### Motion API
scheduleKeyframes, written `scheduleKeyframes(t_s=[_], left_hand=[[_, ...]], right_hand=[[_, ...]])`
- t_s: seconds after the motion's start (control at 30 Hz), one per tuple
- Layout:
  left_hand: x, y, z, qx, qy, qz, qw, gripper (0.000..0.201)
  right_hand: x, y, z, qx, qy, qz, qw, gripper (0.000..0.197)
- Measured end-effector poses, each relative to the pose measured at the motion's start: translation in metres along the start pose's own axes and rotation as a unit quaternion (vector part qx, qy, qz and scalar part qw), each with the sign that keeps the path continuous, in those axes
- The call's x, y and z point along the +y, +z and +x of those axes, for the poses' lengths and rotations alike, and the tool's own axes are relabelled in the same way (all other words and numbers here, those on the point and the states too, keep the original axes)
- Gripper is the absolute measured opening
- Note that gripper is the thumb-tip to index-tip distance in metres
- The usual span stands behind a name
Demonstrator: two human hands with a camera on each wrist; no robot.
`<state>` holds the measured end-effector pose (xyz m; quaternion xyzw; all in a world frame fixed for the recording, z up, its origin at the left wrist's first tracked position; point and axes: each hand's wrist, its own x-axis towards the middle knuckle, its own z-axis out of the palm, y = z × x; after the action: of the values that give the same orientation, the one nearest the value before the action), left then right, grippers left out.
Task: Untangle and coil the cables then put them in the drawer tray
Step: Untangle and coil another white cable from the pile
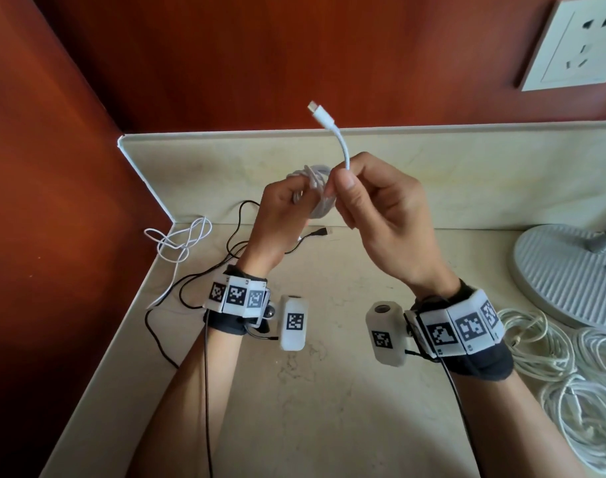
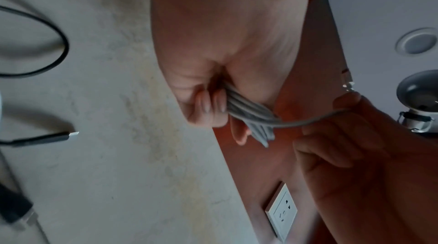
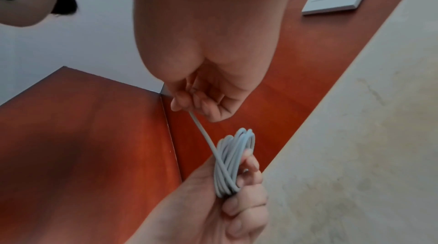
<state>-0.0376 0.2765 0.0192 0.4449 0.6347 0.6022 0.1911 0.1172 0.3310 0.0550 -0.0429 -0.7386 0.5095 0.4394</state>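
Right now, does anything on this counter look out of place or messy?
Yes. A black cable and a thin white cable sprawl loose at the counter's left corner, uncoiled. Only the white cable gripped in the left hand is coiled, its end pinched by the right hand.

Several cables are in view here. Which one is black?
The black cable lying loose on the counter behind the left hand. The cable in the hands, the small loop at the left and the coils at right are white.
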Motion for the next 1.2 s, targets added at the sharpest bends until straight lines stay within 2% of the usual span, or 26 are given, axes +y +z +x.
scheduleKeyframes(t_s=[0.07, 0.1, 0.17, 0.23, 0.33, 0.43, 0.57, 0.6, 0.67, 0.7, 0.77, 0.8, 0.87, 0.9, 1.07, 1.13, 1.2], left_hand=[[0.0, -0.002, -0.001, -0.087, -0.001, 0.03, 0.996, 0.031], [0.001, -0.004, -0.003, -0.159, -0.001, 0.022, 0.987, 0.029], [0.005, -0.005, -0.009, -0.294, 0.021, -0.005, 0.956, 0.036], [0.009, -0.007, -0.011, -0.355, 0.032, -0.033, 0.934, 0.034], [0.01, -0.013, -0.01, -0.339, 0.031, -0.045, 0.939, 0.054], [0.009, -0.018, -0.011, -0.321, 0.02, -0.086, 0.943, 0.056], [0.016, -0.015, -0.014, -0.31, 0.015, -0.105, 0.945, 0.064], [0.018, -0.014, -0.014, -0.299, 0.022, -0.091, 0.949, 0.057], [0.025, -0.014, -0.016, -0.281, 0.037, -0.05, 0.958, 0.026], [0.029, -0.015, -0.017, -0.279, 0.044, -0.032, 0.959, 0.026], [0.037, -0.019, -0.017, -0.285, 0.054, -0.006, 0.957, 0.04], [0.037, -0.021, -0.017, -0.279, 0.068, 0.017, 0.958, 0.038], [0.042, -0.022, -0.018, -0.27, 0.104, 0.078, 0.954, 0.018], [0.044, -0.022, -0.019, -0.261, 0.119, 0.112, 0.952, 0.014], [0.05, -0.018, -0.021, -0.206, 0.209, 0.244, 0.924, 0.029], [0.05, -0.015, -0.022, -0.196, 0.217, 0.285, 0.913, 0.026], [0.051, -0.012, -0.024, -0.188, 0.225, 0.313, 0.904, 0.027]], right_hand=[[0.0, -0.003, 0.0, 0.001, 0.004, -0.001, 1.0, 0.025], [0.001, -0.005, 0.0, 0.005, 0.012, 0.008, 1.0, 0.022], [0.005, -0.007, 0.001, 0.014, 0.034, 0.041, 0.998, 0.014], [0.008, -0.01, 0.001, 0.026, 0.058, 0.097, 0.993, 0.006], [0.009, -0.014, 0.003, 0.039, 0.078, 0.171, 0.981, 0.007], [0.009, -0.015, 0.004, 0.044, 0.087, 0.182, 0.978, 0.008], [0.008, -0.005, 0.003, 0.04, 0.147, 0.246, 0.957, 0.014], [0.007, -0.003, 0.003, 0.047, 0.164, 0.258, 0.951, 0.017], [0.006, 0.001, 0.004, 0.059, 0.194, 0.266, 0.942, 0.02], [0.005, 0.002, 0.005, 0.062, 0.208, 0.264, 0.94, 0.022], [0.005, 0.003, 0.005, 0.064, 0.232, 0.262, 0.935, 0.02], [0.005, 0.002, 0.005, 0.062, 0.24, 0.261, 0.933, 0.018], [0.004, 0.0, 0.005, 0.061, 0.247, 0.247, 0.935, 0.017], [0.004, -0.001, 0.005, 0.063, 0.247, 0.235, 0.938, 0.017], [0.004, -0.005, 0.003, 0.118, 0.253, 0.161, 0.946, 0.019], [0.007, -0.007, 0.003, 0.139, 0.25, 0.138, 0.948, 0.016], [0.01, -0.008, 0.003, 0.15, 0.246, 0.115, 0.951, 0.02]])
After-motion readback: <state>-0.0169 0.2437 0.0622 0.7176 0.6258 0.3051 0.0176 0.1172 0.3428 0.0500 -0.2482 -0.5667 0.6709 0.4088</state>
